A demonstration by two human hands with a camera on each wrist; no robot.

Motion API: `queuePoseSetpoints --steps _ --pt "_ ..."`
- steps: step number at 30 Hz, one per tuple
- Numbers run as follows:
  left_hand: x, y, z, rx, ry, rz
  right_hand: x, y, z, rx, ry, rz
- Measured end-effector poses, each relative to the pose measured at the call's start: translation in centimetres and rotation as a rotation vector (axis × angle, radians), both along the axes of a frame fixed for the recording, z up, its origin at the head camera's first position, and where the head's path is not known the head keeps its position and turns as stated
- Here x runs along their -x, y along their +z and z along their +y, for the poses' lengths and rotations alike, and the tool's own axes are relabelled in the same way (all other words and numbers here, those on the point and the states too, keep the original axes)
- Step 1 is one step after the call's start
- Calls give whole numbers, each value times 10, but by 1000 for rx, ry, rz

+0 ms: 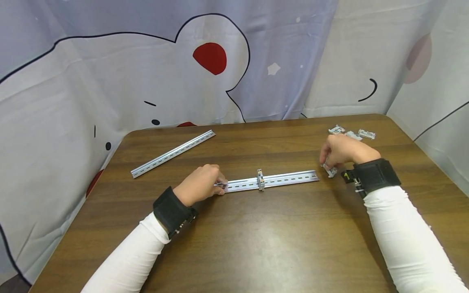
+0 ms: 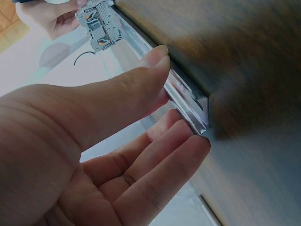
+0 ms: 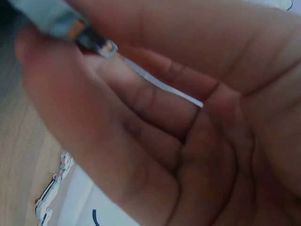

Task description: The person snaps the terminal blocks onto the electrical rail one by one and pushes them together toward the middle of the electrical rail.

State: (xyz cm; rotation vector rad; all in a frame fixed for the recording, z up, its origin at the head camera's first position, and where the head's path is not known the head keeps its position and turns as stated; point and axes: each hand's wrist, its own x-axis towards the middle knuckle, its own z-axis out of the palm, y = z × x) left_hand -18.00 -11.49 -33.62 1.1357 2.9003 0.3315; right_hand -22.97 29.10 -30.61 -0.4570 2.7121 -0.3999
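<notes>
A slotted metal DIN rail (image 1: 289, 178) lies across the middle of the table. My left hand (image 1: 200, 183) grips its left end, thumb on one side and fingers on the other, as the left wrist view shows. One grey terminal block (image 1: 261, 180) stands upright across the rail, near its middle. Just past the rail's right end, my right hand (image 1: 348, 148) pinches another terminal block (image 1: 331, 171). In the right wrist view this held terminal block (image 3: 61, 21) is blurred and partly cut off, with an orange spot on it.
Several loose terminal blocks (image 1: 367, 134) lie at the table's back right, just beyond the right hand. A second DIN rail (image 1: 172, 153) rests slantwise at the back left. Behind the wooden table (image 1: 256, 244) hangs a printed curtain (image 1: 146, 73).
</notes>
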Motion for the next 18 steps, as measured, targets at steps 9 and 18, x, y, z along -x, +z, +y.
queuePoseSetpoints --steps 9,18 --pt "0 0 -2 1 0 -3 -6 1 -7 73 8 -163" --pt "-1 2 -1 -1 -9 -15 -10 6 -11 69 31 -130"
